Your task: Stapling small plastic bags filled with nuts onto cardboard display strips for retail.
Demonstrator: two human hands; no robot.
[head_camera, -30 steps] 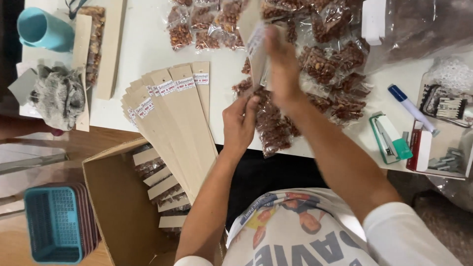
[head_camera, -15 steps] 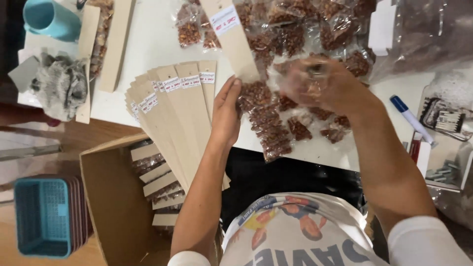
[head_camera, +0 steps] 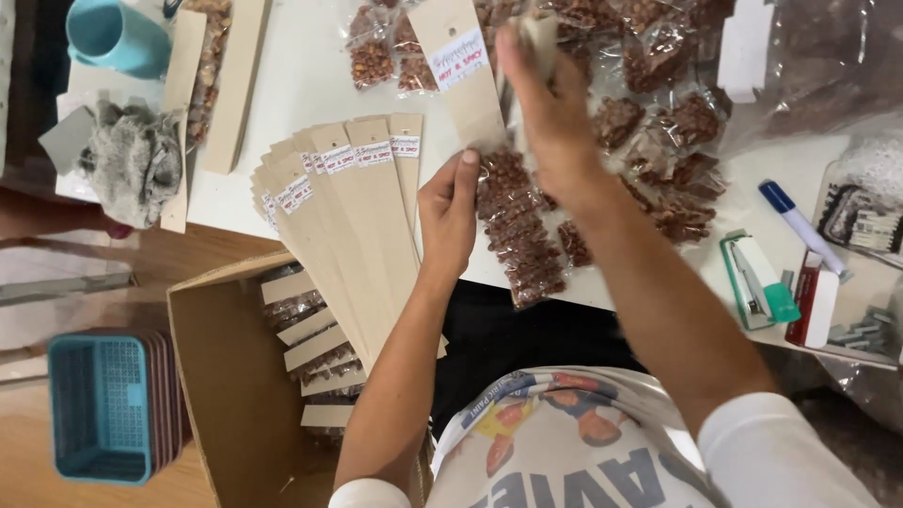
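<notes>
Several finished packs already lie in the cardboard box near left, while many loose bags wait far right. Your left hand pinches a clear bag of brown nuts mid-table; your right hand grips the card strip above it.

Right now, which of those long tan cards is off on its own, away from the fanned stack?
The header card between the hands: it lies slanted apart on the table, its label showing, with the left hand at its lower end. The others overlap in the fan of cards.
</notes>
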